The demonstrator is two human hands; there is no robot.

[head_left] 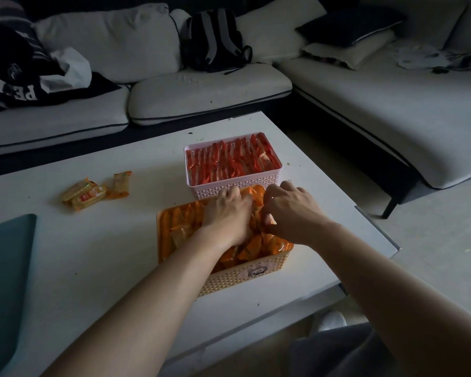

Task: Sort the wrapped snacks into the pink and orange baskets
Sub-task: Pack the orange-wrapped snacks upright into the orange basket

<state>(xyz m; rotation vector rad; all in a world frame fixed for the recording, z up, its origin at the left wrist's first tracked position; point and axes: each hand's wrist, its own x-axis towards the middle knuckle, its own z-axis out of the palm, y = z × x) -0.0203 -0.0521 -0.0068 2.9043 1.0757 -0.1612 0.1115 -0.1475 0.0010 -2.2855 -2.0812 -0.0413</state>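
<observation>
In the woven orange plastic basket (242, 277) on the white worktop (93, 254), our right grip (291, 213) pinches orange-wrapped snack packets (252, 247). The left grip (227, 213) is buried among them, so we cannot tell its hold. The loose yellow-orange wrapped snacks (93, 193) lie well to the left, nearer the left grip.

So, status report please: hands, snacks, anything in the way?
Left hand and right hand down in orange basket, grip unclear. Pink basket full. Loose snacks waiting on table.
</observation>
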